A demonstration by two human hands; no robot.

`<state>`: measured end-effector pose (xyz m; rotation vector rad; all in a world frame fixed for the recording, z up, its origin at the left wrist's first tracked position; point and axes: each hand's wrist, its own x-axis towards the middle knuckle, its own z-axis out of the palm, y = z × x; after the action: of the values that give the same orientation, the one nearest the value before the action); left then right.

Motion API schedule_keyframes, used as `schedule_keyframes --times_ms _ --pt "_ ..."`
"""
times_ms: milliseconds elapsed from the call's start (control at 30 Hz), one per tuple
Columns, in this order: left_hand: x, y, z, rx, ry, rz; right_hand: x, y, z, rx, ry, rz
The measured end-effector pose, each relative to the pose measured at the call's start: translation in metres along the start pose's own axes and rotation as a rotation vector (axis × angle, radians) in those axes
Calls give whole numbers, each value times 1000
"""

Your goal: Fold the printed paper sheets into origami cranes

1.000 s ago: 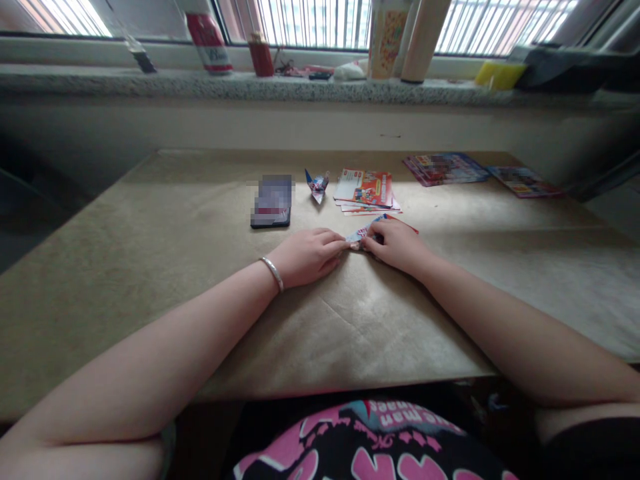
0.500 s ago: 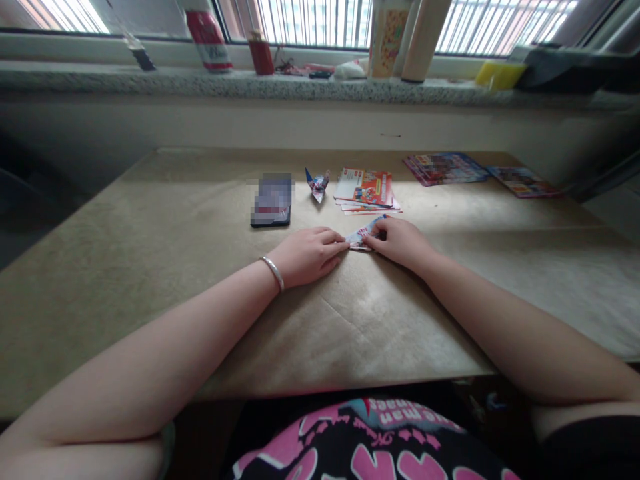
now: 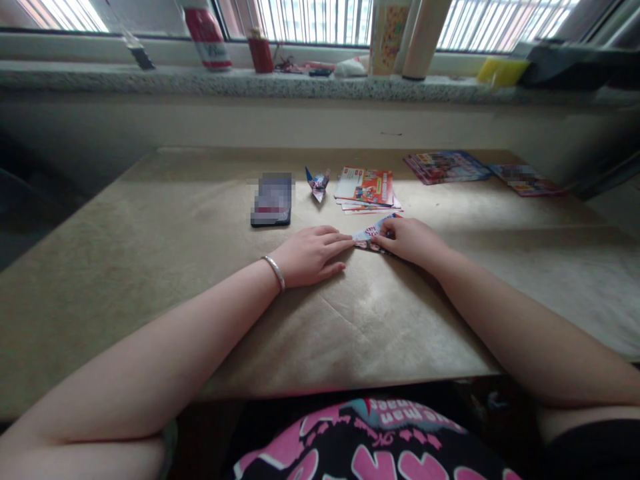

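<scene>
A small folded sheet of printed paper (image 3: 366,237), light blue with red and dark print, lies on the table between my hands. My right hand (image 3: 407,240) pinches its right part between thumb and fingers. Flat on the table to the left, my left hand (image 3: 315,255) has its fingers stretched out, with the fingertips at the paper's left corner. Beyond them stands a folded paper crane (image 3: 319,185), blue and white with one pointed wing raised. To the crane's right lies a small stack of printed cards (image 3: 364,187).
A dark phone-like slab (image 3: 273,200), partly blurred, rests left of the crane. Glossy printed sheets (image 3: 447,167) lie at the back right, with another pile (image 3: 527,181) beside them. On the stone windowsill (image 3: 300,85) stand a red can (image 3: 207,37), a red lighter-like object (image 3: 260,52) and bottles.
My right hand has shifted slightly right with the folded paper, so more of it shows. My left thumb has spread away from the other fingers.
</scene>
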<state>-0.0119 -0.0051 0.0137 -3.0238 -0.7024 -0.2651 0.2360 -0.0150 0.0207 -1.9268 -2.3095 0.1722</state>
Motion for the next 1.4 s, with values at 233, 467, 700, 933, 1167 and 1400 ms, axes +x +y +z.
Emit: schedule_keyframes --times_ms 233,467,700,933,1167,1400 --pt "-1 0 3 14 40 12 -9 -21 0 -338 259 -358" --pt "-1 0 2 42 38 27 -14 -30 -4 -452 226 -359" --pt "-1 1 2 49 39 -1 -14 -38 1 -403 164 -393" --pt "-1 -1 -1 16 17 16 3 -19 10 -37 76 -229" --pt "-2 -2 -1 16 30 16 3 -18 9 -18 69 -140" --pt "1 1 -1 66 56 17 6 -16 10 -12 58 -113"
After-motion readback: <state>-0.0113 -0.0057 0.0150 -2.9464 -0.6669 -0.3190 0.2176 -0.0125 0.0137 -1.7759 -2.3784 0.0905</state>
